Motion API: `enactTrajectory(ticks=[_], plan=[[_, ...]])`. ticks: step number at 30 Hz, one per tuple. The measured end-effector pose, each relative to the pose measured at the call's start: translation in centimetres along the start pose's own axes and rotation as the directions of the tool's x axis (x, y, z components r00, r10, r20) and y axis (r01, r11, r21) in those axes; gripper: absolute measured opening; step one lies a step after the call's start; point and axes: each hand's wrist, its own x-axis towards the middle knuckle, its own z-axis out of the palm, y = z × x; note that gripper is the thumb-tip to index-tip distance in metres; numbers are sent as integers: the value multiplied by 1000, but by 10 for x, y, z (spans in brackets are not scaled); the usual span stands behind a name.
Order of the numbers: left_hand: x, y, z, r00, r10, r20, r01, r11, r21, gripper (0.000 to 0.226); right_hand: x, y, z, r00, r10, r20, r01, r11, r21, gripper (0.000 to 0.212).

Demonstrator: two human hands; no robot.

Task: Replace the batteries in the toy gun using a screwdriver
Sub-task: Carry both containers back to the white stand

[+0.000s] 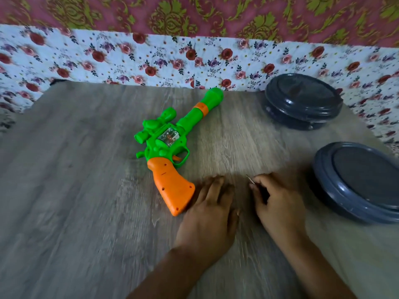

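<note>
A green toy gun [172,141] with an orange grip lies on its side on the grey wooden table [75,190], barrel pointing to the far right. My left hand [211,208] lies flat on the table with straight fingers, just right of the orange grip. My right hand [274,201] is beside it with its fingers curled around a thin metal shaft, apparently the screwdriver [250,179], whose tip pokes out past the fingers. The handle is hidden inside the hand.
Two dark grey round containers stand on the right: one [302,100] at the far right corner, one [358,182] close to my right hand. Flowered cloth [151,59] hangs behind the table. The frame is blurred by motion.
</note>
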Motion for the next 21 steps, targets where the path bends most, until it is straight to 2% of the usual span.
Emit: enactTrajectory(ticks=[4,8,13,16,19,21], plan=[[2,4,-6,999,-47,24,48,998,-27,45,0,-3,-6,997,72,29,-75,994,82,7],[2,8,-13,989,-78,123,89,993,-84,47,-5,-6,-20,970,163,179,-187,974,127,12],[6,16,-30,949,-166,266,170,985,10,55,-9,-26,-60,911,295,289,-375,884,280,13],[7,18,-33,931,-164,327,160,986,39,59,-15,-32,-73,883,394,256,-460,837,296,23],[12,16,-41,914,-94,394,84,996,43,62,-21,-37,-83,775,585,241,-633,719,288,19],[14,12,-42,874,-73,480,55,997,52,66,-25,-42,-87,696,677,239,-713,615,337,14]])
